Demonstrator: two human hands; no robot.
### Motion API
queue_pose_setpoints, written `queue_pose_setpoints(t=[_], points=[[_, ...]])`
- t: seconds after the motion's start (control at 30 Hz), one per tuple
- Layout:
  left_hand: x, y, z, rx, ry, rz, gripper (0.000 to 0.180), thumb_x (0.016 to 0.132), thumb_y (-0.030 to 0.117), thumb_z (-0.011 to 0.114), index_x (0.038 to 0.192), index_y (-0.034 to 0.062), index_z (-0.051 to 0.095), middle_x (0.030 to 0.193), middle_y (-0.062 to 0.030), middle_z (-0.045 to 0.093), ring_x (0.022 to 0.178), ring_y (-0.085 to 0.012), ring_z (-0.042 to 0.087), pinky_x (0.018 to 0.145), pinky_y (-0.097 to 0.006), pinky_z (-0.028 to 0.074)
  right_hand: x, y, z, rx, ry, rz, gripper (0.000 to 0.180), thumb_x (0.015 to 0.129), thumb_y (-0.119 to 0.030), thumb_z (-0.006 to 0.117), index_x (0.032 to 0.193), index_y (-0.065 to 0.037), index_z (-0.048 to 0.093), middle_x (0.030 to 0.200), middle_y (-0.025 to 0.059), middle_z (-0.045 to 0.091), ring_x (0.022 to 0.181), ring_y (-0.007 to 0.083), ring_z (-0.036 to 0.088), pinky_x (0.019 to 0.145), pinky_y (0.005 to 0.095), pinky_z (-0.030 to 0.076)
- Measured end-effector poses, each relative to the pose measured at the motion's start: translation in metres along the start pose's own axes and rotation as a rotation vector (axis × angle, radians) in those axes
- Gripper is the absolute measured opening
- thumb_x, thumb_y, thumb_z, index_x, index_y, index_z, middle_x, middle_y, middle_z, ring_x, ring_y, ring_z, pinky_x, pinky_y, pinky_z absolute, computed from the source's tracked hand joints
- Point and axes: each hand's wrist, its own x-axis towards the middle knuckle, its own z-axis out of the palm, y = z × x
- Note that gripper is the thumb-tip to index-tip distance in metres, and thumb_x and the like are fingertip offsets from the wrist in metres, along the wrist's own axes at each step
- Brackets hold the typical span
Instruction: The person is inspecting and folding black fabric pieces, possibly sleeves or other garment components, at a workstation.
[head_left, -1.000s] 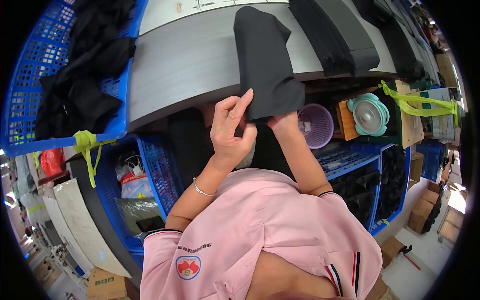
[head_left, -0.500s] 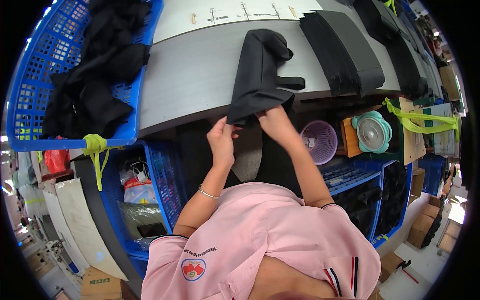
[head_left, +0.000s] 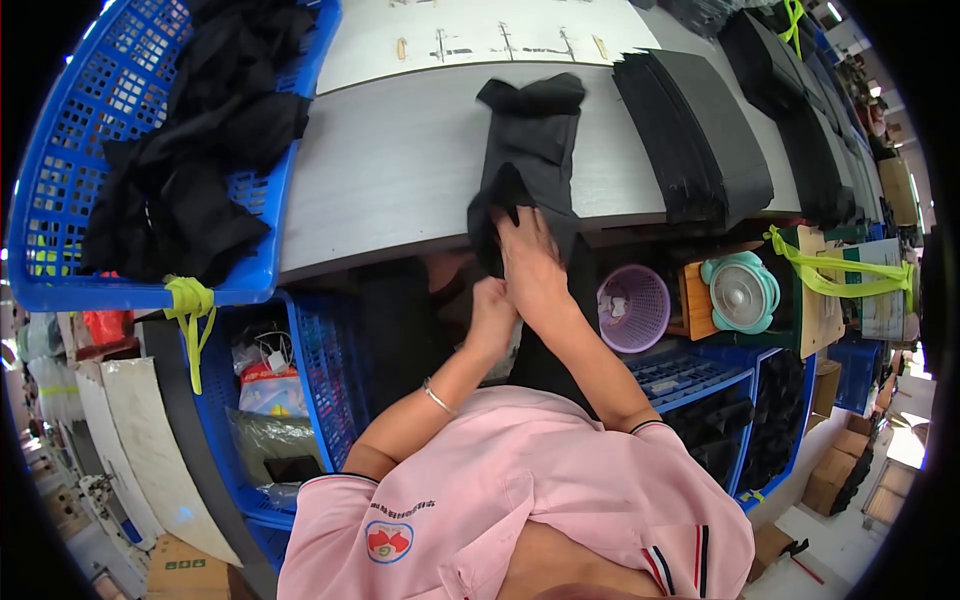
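This is looking like a garment workshop or packing room. A grey worktable [head_left: 400, 170] is running across the upper middle of the frame, with stacks of folded black fabric pieces [head_left: 700, 130] lining up at the upper right. A blue plastic crate [head_left: 90, 200] is sitting at the upper left, brimming with loose black garments [head_left: 190, 140]. Cardboard boxes [head_left: 840, 470] are piling up at the lower right.

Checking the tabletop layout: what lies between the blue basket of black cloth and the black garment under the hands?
In the head view, only bare grey table lies between the blue basket and the black garment.
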Motion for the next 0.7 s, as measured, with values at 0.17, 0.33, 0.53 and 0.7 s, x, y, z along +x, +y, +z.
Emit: queue_pose_setpoints(t=[0.17, 0.33, 0.53, 0.7], points=[[0.008, -0.008, -0.003, -0.111, 0.005, 0.022, 0.015, 0.089, 0.004, 0.064, 0.075, -0.0003, 0.061, 0.07, 0.0001, 0.06, 0.065, -0.0072, 0.054, 0.058, -0.023, 0.041, 0.009, 0.014, 0.011, -0.1, -0.525, 0.187, 0.021, 0.092, -0.019, 0.058, 0.109, -0.01, 0.067, 0.099, 0.0163, 0.064, 0.104, 0.0414, 0.059, 0.082, 0.05, 0.05], [-0.005, 0.018, -0.008, -0.064, 0.234, 0.263, 0.032, 0.095, 0.014, 0.067, 0.121, -0.0012, 0.057, 0.091, -0.0037, 0.066, 0.077, -0.0088, 0.059, 0.071, -0.025, 0.049, 0.003, 0.02, 0.012, -0.189, -0.38, 0.006, 0.033, 0.097, -0.036, 0.057, 0.114, -0.01, 0.067, 0.097, 0.0178, 0.065, 0.094, 0.0362, 0.064, 0.079, 0.0453, 0.054], [0.001, 0.053, -0.032, 0.522, 0.414, 0.719, 0.023, 0.09, 0.004, 0.07, 0.113, 0.0007, 0.067, 0.102, -0.0102, 0.066, 0.081, -0.0176, 0.064, 0.073, -0.027, 0.051, -0.009, 0.019, 0.019, -0.089, -0.458, -0.022, 0.028, 0.097, -0.028, 0.056, 0.115, -0.007, 0.065, 0.102, 0.0155, 0.064, 0.098, 0.0366, 0.063, 0.083, 0.0489, 0.052], [-0.029, 0.059, -0.052, 0.31, 0.307, 0.67, 0.011, 0.092, -0.004, 0.063, 0.1, 0.0007, 0.069, 0.096, -0.0035, 0.064, 0.082, -0.0086, 0.061, 0.071, -0.022, 0.05, -0.009, 0.038, 0.01, 0.009, 0.017, -0.282, 0.025, 0.091, -0.029, 0.064, 0.106, -0.009, 0.069, 0.101, 0.0121, 0.067, 0.1, 0.0349, 0.06, 0.09, 0.0481, 0.048]])
